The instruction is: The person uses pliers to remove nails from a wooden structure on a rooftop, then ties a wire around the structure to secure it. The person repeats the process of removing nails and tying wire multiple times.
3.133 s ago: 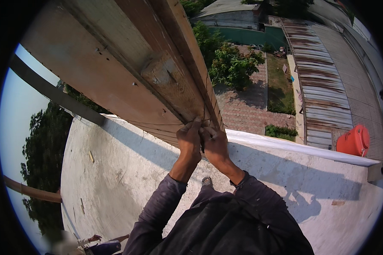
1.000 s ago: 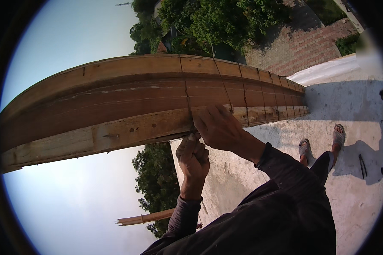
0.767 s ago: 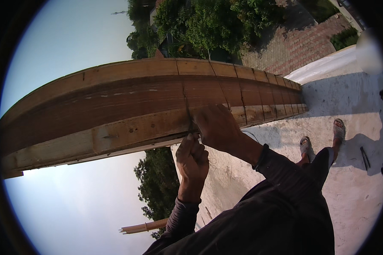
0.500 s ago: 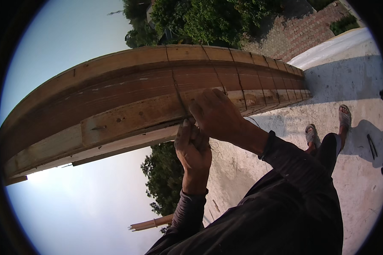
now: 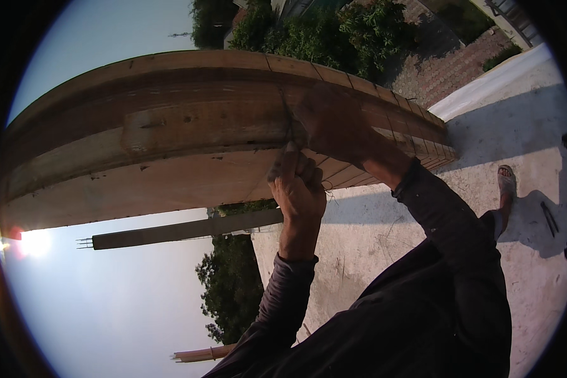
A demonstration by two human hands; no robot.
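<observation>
A long wooden column form [image 5: 195,123], built of boards and battens, stretches across the view, bound with thin dark wires. At the edge of a batten, my left hand [image 5: 299,189] is closed with its thumb up against a tie wire [image 5: 283,97]. Just above and to the right, my right hand [image 5: 337,123] is closed against the batten at the same wire. It lies in shadow and is slightly blurred, so its fingertips are hard to make out. A thin loose wire loop [image 5: 327,185] sticks out beside my left hand.
More wires wrap the form toward its right end, by the pale concrete floor [image 5: 359,252]. A grey concrete column [image 5: 183,231] with bare rods at its end stands beyond, as does a brown post [image 5: 201,354]. A dark, thin tool [image 5: 549,218] lies near a sandaled foot [image 5: 506,179].
The view has shifted, bringing more of the form's lower face and the grey column into sight. Both hands stay at the wire; my right hand has turned and its fingers look blurred.
</observation>
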